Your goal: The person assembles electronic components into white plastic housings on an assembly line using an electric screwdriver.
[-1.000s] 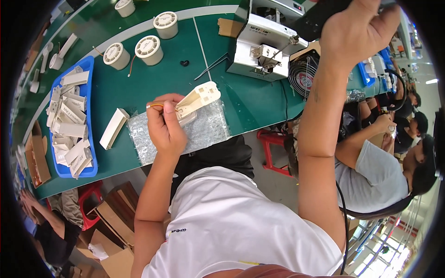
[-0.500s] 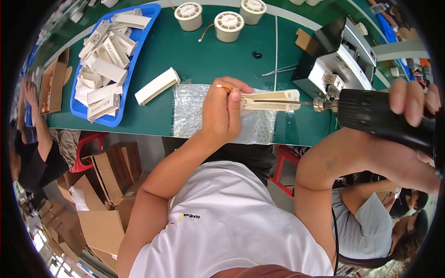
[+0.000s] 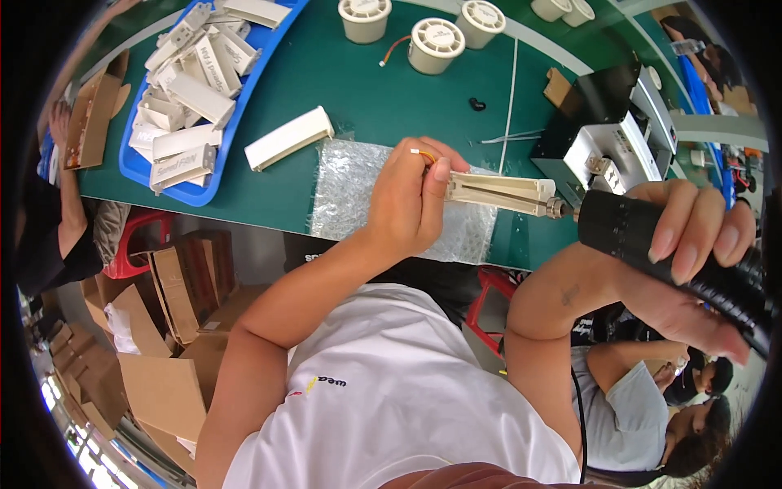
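Observation:
My left hand [image 3: 407,200] is closed around one end of a long white plastic housing [image 3: 533,189], its open channel facing up. A short orange-red cable [image 3: 427,156] with a small white connector pokes out by the thumb. My right hand [image 3: 696,232] grips a black electric screwdriver [image 3: 623,222], held almost level. Its long thin bit lies along the housing's channel toward my left hand, and the metal chuck is right at the housing's right end. My left fingers hide the bit's tip. Beneath the housing lies a sheet of bubble wrap [image 3: 346,191].
A blue tray [image 3: 213,189] heaped with similar white housings stands at the left, a single housing [image 3: 289,138] beside it. Round white fan-like units [image 3: 436,46] stand at the back. A black-and-silver machine [image 3: 611,130] is at right, near tweezers [image 3: 509,138]. Cardboard boxes [image 3: 163,383] sit below left.
The screwdriver has come closer to the housing, its bit reaching further along the channel and the chuck now at the housing's end. The whole view has shifted slightly.

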A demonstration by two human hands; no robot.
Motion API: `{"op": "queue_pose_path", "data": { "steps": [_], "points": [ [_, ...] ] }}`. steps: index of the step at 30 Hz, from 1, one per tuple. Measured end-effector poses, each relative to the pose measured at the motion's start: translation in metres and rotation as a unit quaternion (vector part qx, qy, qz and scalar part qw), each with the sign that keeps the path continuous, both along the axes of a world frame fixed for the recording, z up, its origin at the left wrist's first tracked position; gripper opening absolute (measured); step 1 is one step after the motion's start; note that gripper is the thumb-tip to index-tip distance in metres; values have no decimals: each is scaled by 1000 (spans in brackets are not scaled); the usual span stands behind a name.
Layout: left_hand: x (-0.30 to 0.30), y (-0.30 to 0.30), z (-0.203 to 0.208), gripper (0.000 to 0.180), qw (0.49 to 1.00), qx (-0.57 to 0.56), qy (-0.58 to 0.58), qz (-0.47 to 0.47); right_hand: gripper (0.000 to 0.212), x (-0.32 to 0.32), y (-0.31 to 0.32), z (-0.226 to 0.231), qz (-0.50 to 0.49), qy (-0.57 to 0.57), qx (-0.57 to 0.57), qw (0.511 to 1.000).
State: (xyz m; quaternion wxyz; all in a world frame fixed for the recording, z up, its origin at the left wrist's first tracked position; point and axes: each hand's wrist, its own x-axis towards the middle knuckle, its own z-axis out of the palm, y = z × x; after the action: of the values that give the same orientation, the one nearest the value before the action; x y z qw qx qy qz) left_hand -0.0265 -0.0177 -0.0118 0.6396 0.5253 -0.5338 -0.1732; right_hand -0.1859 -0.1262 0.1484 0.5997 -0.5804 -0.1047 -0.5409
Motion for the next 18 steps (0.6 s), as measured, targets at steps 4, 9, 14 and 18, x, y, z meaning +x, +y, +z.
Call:
{"op": "queue_pose_path", "data": {
  "steps": [4,9,14,18],
  "points": [
    [2,8,8,7,996,65,33,-59,69,5,4,3,73,9,-22,997],
    [11,13,16,14,989,49,-61,-128,85,5,12,-4,-20,-40,-2,999],
    [32,20,26,40,970,96,-82,-207,83,19,10,-3,-230,-37,55,971],
    [69,5,54,51,967,135,-127,-173,72,-45,-20,65,-279,-148,10,949]
  ]
}}
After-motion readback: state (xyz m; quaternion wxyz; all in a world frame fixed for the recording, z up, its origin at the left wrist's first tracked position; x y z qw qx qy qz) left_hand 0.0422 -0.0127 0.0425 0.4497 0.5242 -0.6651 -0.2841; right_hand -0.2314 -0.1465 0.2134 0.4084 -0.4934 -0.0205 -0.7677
